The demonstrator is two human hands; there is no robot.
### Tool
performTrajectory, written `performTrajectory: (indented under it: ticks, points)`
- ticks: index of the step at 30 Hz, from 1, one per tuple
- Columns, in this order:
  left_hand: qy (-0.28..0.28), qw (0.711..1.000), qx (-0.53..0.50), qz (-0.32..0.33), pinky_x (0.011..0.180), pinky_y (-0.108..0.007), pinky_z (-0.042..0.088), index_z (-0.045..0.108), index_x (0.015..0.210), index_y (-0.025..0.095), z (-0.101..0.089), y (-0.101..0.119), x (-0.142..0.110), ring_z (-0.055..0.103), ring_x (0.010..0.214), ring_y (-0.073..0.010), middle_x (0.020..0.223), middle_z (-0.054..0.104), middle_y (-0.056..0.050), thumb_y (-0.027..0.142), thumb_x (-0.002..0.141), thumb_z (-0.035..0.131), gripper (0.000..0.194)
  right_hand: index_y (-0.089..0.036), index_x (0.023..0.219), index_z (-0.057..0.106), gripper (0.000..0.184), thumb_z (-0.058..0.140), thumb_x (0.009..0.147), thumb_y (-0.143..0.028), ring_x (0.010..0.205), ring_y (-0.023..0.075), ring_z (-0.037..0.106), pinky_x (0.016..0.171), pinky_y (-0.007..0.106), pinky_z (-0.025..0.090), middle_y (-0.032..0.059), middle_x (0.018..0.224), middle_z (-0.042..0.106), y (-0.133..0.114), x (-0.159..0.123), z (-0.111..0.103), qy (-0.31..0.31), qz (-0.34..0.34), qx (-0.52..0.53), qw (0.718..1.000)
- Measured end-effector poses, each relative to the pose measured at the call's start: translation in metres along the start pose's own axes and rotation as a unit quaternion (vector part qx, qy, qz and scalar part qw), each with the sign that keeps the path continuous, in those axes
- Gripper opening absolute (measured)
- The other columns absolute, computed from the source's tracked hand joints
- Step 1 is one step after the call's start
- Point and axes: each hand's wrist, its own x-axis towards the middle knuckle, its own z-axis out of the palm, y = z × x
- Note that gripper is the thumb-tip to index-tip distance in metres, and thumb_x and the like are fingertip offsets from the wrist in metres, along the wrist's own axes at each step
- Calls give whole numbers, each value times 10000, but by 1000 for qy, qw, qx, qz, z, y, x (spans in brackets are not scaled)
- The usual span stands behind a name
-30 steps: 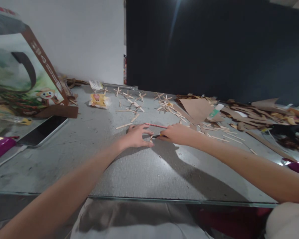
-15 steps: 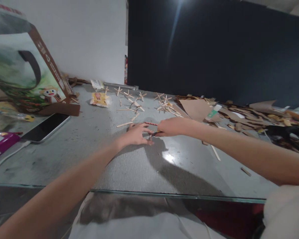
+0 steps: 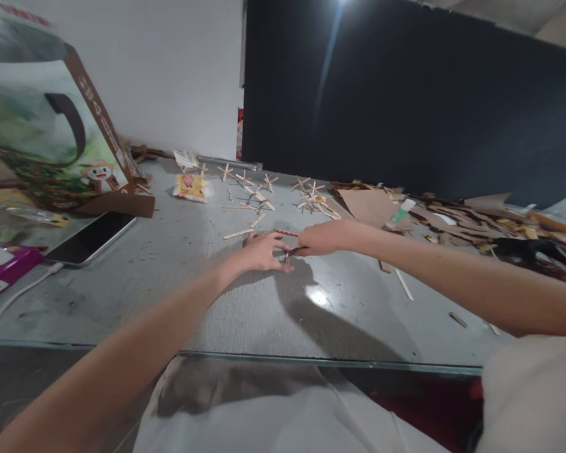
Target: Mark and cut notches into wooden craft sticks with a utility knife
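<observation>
My left hand rests on the grey table, fingers bent, with thumb and fingertips around a short wooden stick. Closed just to its right, my right hand grips a tool with a narrow dark blade; its handle is hidden in the fist. The blade reaches the stick between the left fingertips. A red-and-white striped rod shows between the two hands, and I cannot tell which hand touches it. Behind the left hand lies a flat wooden stick.
Several star-shaped stick pieces stand at the back. A yellow packet, phone, purple power strip and printed box are left. Cardboard, a glue stick and a black tool lie right.
The view has shifted slightly. Both hands stay together at nearly the same spot, with the blade still at the small stick.
</observation>
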Motion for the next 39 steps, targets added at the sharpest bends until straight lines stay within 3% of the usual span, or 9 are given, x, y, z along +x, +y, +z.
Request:
performTrajectory:
  ticks: [7,10,18,21,24,26,30,34,39]
  points:
    - [17,1000,13,0,1207,-550,246,775,1181,310,0,1,-1,436,1468,-382,1584,524,-70,563,772,809,482,-172,1122,770,513,340,1109,-452,781,230,711,631,282,432,138,931,763,3,-7,49,102,35,48,993]
    - [17,1000,14,5,1200,-541,260,780,1157,326,-1,0,-1,439,1467,-375,1577,533,-53,583,766,806,469,-164,1122,780,494,392,1090,-469,813,257,724,665,307,467,158,946,762,2,-4,41,103,39,31,993]
    - [10,1000,19,6,1204,-553,259,786,1135,334,1,-4,3,404,1491,-389,1597,508,-43,649,751,804,497,-145,1198,761,425,528,1032,-460,864,288,716,718,335,463,142,873,756,-4,6,-16,26,-15,-59,998]
    - [14,1000,22,4,1204,-547,269,787,1139,333,1,-3,3,420,1481,-392,1600,504,-36,633,749,811,492,-136,1139,776,440,519,1034,-476,812,274,704,698,327,447,137,847,749,2,9,-11,18,-22,-30,999]
    - [6,1000,20,9,1208,-533,268,775,1178,346,-2,-1,2,406,1493,-383,1614,487,-22,627,772,789,494,-142,1065,787,476,442,1071,-469,724,229,679,652,298,422,118,809,738,8,6,9,25,-21,7,999]
    - [-5,1000,22,0,1218,-539,246,758,1223,341,-3,0,1,361,1521,-385,1629,469,-38,622,782,778,524,-130,1047,784,488,422,1083,-455,690,212,663,623,285,399,120,792,731,9,1,25,73,-2,52,996]
    - [-15,1000,22,-15,1233,-566,209,734,1277,322,-5,2,2,350,1528,-390,1640,448,-66,603,791,772,563,-124,1068,769,510,364,1111,-429,680,181,652,600,266,369,115,824,736,6,-8,45,94,5,72,993]
    - [-10,1000,21,-11,1233,-565,207,741,1254,328,-4,1,2,368,1520,-377,1627,464,-77,612,786,774,548,-129,1062,771,499,378,1102,-435,734,211,673,617,281,392,141,893,746,7,-3,43,109,9,70,992]
    - [-4,1000,22,5,1225,-551,227,778,1167,299,-2,-1,3,395,1498,-380,1609,486,-81,628,744,818,538,-171,1158,767,440,446,1069,-459,800,245,704,663,303,448,135,907,755,2,8,17,90,-36,17,995]
